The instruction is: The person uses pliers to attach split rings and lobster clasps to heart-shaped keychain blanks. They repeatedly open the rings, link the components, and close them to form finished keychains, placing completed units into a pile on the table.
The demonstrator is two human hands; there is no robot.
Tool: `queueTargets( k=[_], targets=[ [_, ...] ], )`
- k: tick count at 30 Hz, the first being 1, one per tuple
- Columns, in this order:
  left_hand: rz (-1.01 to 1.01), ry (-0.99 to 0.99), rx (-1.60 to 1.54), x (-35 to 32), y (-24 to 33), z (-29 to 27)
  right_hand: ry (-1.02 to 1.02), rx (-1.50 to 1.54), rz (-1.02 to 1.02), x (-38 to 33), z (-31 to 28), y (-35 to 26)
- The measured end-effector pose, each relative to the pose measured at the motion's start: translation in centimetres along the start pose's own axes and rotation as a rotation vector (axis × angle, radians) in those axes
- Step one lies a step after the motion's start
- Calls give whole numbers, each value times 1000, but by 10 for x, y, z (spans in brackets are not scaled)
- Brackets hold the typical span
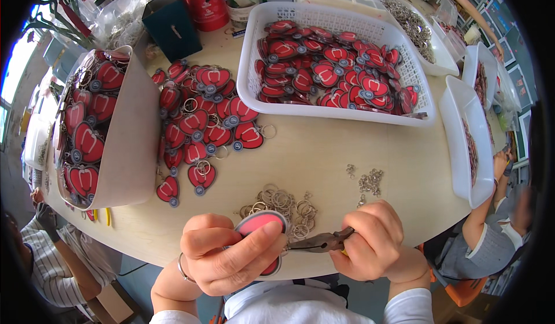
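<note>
My left hand [231,260] pinches a red keychain tag [254,224] with a grey rim, held just above the near edge of the table. My right hand [373,240] is closed round a pair of pliers [325,242]. Their jaws point left and meet the tag's edge by my left fingertips; whatever small piece they grip there is hidden. Right behind my hands lies a pile of metal split rings [280,201]. Small metal connector rings [371,181] are scattered beyond my right hand. Heart-shaped red tags [193,121], some with rings attached, lie heaped at centre left.
A white plastic basket [338,111] of red tags stands at the back. On the left is a beige bin [133,150] full of tags. White trays [457,133] line the right side. A red pen cup [207,8] stands at the back. Other people sit at both sides.
</note>
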State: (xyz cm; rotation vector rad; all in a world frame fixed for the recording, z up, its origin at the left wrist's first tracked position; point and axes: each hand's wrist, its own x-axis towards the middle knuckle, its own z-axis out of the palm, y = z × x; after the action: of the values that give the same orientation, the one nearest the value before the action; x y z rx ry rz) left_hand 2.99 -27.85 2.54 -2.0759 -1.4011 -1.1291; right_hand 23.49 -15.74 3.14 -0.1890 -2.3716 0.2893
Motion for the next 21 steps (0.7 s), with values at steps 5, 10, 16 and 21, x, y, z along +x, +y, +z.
queueTargets(
  k=[5, 10, 16, 21],
  targets=[
    [25, 52, 42, -1, -3, 1, -79, 179, 83, 9, -4, 0],
    [-13, 72, 6, 1, -3, 2, -116, 238, 123, 7, -6, 3],
    [-39, 42, 25, 3, 0, 3, -126, 237, 133, 7, -7, 3],
    [-39, 46, 46, 3, 2, 4, -121, 233, 124, 7, -7, 2]
  ],
)
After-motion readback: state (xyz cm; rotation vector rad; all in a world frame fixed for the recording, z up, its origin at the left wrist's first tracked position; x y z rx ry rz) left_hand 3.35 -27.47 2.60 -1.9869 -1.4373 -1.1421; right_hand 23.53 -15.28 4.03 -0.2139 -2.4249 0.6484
